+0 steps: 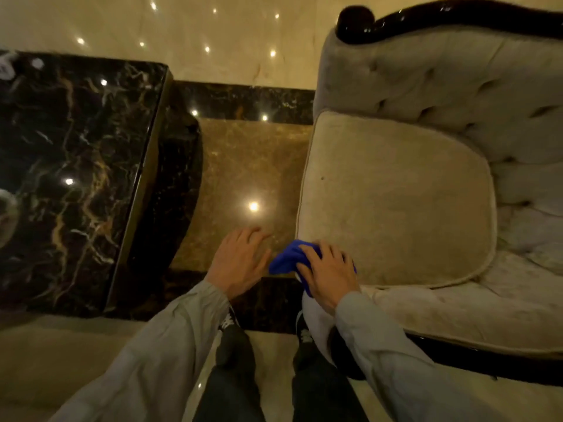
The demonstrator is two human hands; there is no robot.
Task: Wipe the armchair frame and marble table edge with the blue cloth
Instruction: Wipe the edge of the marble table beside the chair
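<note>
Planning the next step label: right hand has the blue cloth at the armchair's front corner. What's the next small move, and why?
Probably slide the right hand with the blue cloth down onto the dark glossy frame under the seat. The cloth sits bunched at the cushion's front corner, not on the wood, and the left hand hovers empty.

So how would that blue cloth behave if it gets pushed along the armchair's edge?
Probably floppy: the blue cloth is bunched into soft folds under the right hand and droops past the seat corner. It looks light, since spread fingers alone hold it. On the plush cushion it would likely drag; on the glossy dark frame it should glide more easily.
</note>
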